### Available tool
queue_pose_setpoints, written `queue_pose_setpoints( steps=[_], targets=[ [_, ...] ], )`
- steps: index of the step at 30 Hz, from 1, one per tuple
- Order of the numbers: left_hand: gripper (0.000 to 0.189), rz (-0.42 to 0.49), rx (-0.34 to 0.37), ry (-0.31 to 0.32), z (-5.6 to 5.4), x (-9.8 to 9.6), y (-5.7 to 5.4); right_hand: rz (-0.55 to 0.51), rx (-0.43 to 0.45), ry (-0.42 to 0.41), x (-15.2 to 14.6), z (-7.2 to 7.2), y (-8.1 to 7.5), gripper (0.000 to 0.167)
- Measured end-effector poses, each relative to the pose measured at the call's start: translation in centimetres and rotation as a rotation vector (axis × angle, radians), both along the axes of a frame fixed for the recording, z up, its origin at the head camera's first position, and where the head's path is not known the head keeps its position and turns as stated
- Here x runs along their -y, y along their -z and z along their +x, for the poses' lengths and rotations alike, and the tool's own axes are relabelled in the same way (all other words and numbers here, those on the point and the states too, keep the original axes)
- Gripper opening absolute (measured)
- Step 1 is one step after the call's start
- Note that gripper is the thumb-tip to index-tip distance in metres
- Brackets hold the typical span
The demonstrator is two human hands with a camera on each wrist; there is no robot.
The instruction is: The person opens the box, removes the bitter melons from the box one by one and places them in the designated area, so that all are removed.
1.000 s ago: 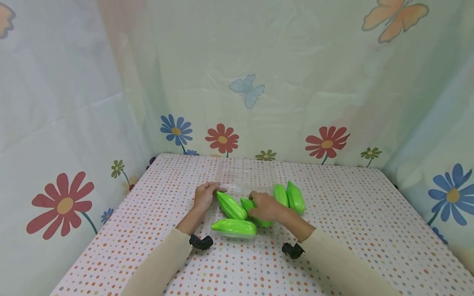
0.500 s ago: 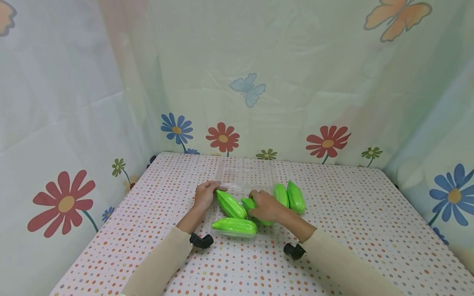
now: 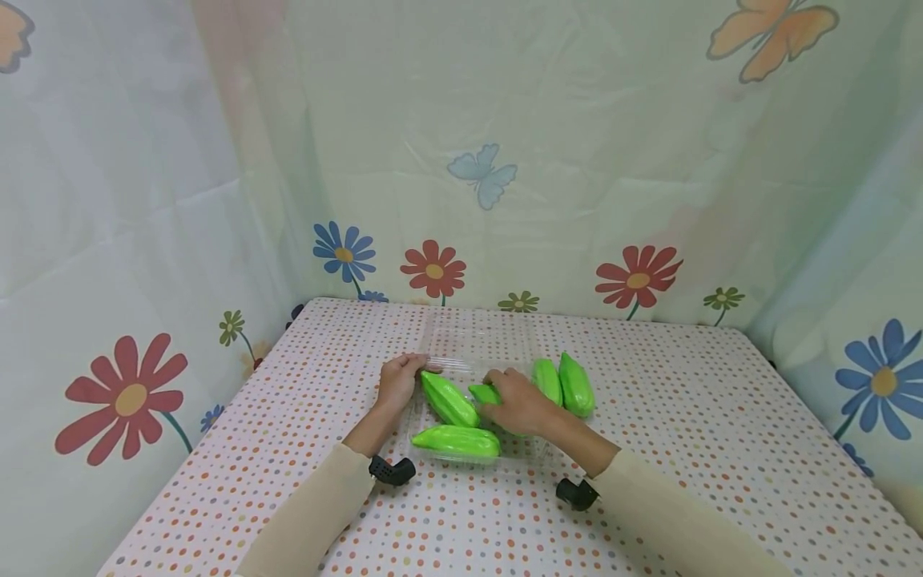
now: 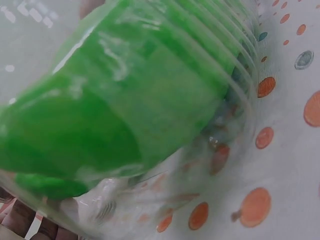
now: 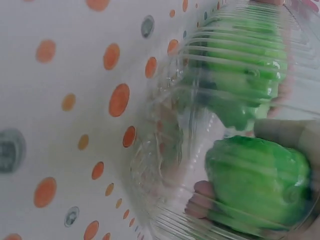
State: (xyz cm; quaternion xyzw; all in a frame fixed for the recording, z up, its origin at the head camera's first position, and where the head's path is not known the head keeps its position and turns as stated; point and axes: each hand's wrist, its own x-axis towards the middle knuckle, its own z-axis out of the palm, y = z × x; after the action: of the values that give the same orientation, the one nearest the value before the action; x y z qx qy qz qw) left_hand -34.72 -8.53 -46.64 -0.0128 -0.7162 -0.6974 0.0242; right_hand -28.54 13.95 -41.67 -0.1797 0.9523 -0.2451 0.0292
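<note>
A clear plastic clamshell box lies on the table with its lid folded back behind it. My left hand holds the box at its far left corner, fingertips at the rim. Inside, one long green ridged fruit slants beside that hand, and another green fruit lies along the near side. My right hand reaches into the right part of the box and grips a third green fruit, its fingers on either side. In the head view the hand covers most of that fruit.
Right of the box, two more green fruits lie close together on the dotted tablecloth. A floral curtain hangs behind and at both sides of the table. Each wrist carries a black camera.
The right hand has shifted only slightly, and its fruit stays in the box with less of its near end showing. Left hand, box and other fruits look unmoved.
</note>
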Motion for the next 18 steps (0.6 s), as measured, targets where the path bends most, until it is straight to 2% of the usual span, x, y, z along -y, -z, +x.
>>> queue_pose_setpoints(
  steps=[5, 18],
  targets=[
    [0.030, -0.010, -0.007, -0.001, -0.03, 0.01, 0.13, -0.050, -0.043, -0.016, -0.12, 0.00, 0.05, 0.042],
    [0.032, 0.003, 0.009, 0.002, 0.04, -0.04, -0.23, -0.221, -0.075, 0.029, -0.70, 0.32, -0.30, 0.048]
  ],
)
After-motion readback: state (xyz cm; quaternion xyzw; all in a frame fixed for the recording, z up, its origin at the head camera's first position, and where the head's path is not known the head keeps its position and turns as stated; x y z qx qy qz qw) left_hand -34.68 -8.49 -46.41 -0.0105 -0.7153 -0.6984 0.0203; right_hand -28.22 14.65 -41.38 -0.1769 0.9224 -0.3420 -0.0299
